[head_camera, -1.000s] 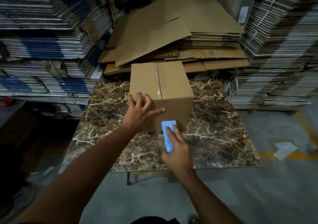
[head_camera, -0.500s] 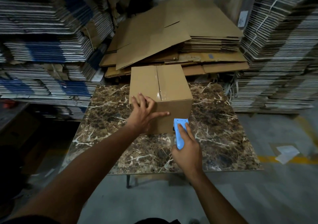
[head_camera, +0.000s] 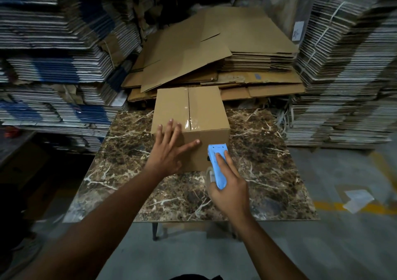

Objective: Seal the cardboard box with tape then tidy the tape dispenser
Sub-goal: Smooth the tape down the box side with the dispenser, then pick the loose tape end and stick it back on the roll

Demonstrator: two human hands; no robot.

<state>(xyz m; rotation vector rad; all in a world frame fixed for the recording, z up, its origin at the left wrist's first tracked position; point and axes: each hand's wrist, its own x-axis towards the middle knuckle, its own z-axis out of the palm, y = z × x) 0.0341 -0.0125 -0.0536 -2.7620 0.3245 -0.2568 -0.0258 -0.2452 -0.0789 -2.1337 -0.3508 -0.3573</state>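
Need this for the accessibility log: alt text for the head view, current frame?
A person's left hand presses the near face of a taped cardboard box on a marble-patterned table, while the right hand holds a blue tape dispenser beside it. Flattened cardboard stacks surround the table.

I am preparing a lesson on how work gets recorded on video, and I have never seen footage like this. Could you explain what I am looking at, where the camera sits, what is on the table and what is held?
There is no machine here: a person works with two bare hands. The one camera is worn on the head, looking forward and down, so both arms reach in from the bottom edge. On the marble-patterned table stands a closed box with clear tape along its top seam. The left hand lies spread open against the box's near corner. The right hand holds a blue tape dispenser just in front of the box. Behind and at both sides are stacks of flattened cardboard.
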